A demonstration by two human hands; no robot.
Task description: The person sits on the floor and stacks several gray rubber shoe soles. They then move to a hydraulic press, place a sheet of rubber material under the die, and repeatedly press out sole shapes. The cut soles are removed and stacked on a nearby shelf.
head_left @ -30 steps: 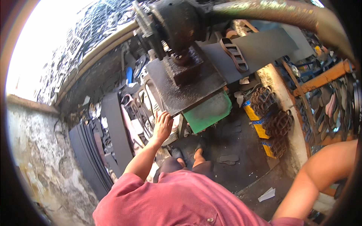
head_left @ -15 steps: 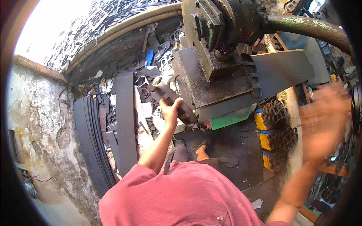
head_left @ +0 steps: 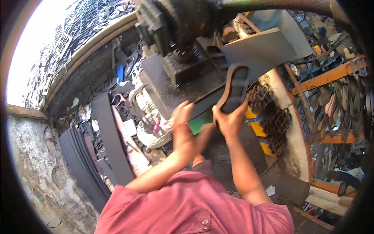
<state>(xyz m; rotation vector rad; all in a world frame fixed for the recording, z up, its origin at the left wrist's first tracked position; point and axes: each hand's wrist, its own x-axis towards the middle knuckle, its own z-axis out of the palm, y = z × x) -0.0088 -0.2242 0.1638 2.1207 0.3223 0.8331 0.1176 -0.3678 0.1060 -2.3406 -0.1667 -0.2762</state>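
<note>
My right hand (head_left: 232, 119) is closed around the narrower lower end of a sole-shaped cutting die (head_left: 227, 93), held up tilted in front of the press. The die has a brown band-like rim around a dark inside with crossbars. Just left of it my left hand (head_left: 184, 130) is raised with fingers stretched out, somewhat blurred, and appears to hold nothing. Both hands are near the front edge of the heavy dark press head plate (head_left: 187, 84). A second dark die (head_left: 216, 55) rests on the grey sheet (head_left: 261, 50) beside the press block.
Long dark rubber strips (head_left: 113, 134) lean at the left beside white and dark scraps. A green piece (head_left: 200, 123) lies under the press edge. Yellow-fronted stacks of dies (head_left: 269, 113) stand at right, near wooden racks (head_left: 331, 82) of soles. A thick bar (head_left: 276, 5) crosses overhead.
The sole-shaped die has passed from my left hand to my right. My right hand has swung in from the far right. My left hand is now spread. The view has shifted rightward.
</note>
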